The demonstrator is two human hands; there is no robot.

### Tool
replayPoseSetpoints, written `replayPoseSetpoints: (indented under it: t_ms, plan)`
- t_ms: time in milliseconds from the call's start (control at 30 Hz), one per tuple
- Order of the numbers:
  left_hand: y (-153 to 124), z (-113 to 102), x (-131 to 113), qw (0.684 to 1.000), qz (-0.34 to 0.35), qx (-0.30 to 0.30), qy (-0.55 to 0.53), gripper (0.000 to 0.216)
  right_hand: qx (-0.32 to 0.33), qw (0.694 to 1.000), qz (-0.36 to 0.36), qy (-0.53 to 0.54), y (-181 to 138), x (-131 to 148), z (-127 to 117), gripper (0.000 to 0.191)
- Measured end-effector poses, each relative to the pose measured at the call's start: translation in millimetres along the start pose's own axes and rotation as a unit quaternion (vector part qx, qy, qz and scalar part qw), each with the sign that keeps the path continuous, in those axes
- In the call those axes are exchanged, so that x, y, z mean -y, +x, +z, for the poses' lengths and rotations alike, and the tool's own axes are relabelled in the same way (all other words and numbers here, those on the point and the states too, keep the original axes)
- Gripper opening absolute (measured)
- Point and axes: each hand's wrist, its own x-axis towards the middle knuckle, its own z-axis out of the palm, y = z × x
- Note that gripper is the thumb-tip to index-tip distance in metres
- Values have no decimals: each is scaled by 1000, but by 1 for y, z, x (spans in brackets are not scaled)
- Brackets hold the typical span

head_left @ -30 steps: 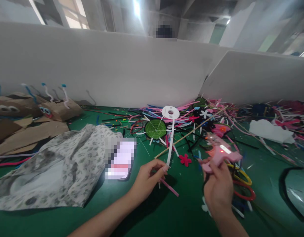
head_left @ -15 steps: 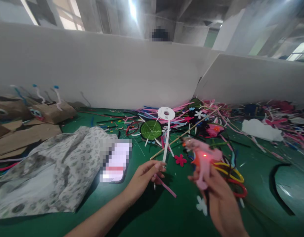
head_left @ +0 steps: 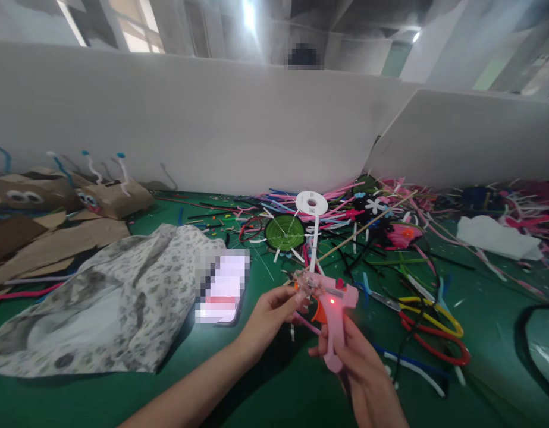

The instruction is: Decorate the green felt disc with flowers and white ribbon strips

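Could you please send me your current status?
Right hand gripping pink glue gun, red light lit. Left hand close by, holding pink strip. Scissors to the right, apart from both hands.

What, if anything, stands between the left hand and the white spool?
In this view, the pink glue gun, held in the right hand: its front end crosses the white ribbon running from the white spool, near the left hand.

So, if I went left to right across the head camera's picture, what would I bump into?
Patterned cloth, glowing phone, left hand, pink glue gun, scissors.
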Motion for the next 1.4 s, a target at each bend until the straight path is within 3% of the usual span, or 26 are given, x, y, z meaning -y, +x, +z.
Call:
replayPoseSetpoints:
  t_ms: [167,333,400,500,600,667,733,867,900,967,1067,1133,1200,1333,1400]
  plan:
    - [2,-2,2,1000,6,-4,11,29,2,1000,-21,0,0,0,-1,41]
    - [1,-1,2,999,19,13,49,28,-71,996,-46,1,-6,18,-2,43]
    - [0,0,3,997,26,24,66,27,-121,989,-88,0,-2,26,-9,40]
    - [-1,1,3,995,31,30,88,25,-235,946,-222,11,9,44,-27,33]
    - [-1,-2,2,989,50,31,134,25,-328,873,-362,5,15,71,-48,31]
    - [-2,-5,0,970,96,28,223,28,-365,834,-414,-17,14,87,-60,28]
    - [-3,-7,-5,907,172,26,384,30,-387,808,-441,-49,10,96,-67,30]
    - [-3,-8,-18,659,281,-4,698,29,-378,816,-422,-118,2,89,-70,46]
    - [-2,-7,-22,617,286,-20,733,27,-372,821,-407,-147,0,84,-70,49]
    - [-1,-7,-30,585,289,-44,756,24,-352,810,-401,-244,-2,74,-67,52]
    - [-5,-8,-42,623,295,-57,723,38,-252,760,-435,-412,-4,63,-58,45]
    - [-13,-7,-45,686,284,-44,668,46,-185,735,-453,-469,-6,57,-48,42]
    - [-24,-1,-43,772,250,2,584,43,-163,721,-466,-485,-7,48,-35,45]
    - [-44,21,-21,946,65,106,300,47,-135,716,-486,-483,-11,25,-6,56]
    - [-48,32,-8,985,-17,94,140,49,-119,718,-491,-479,-12,14,5,61]
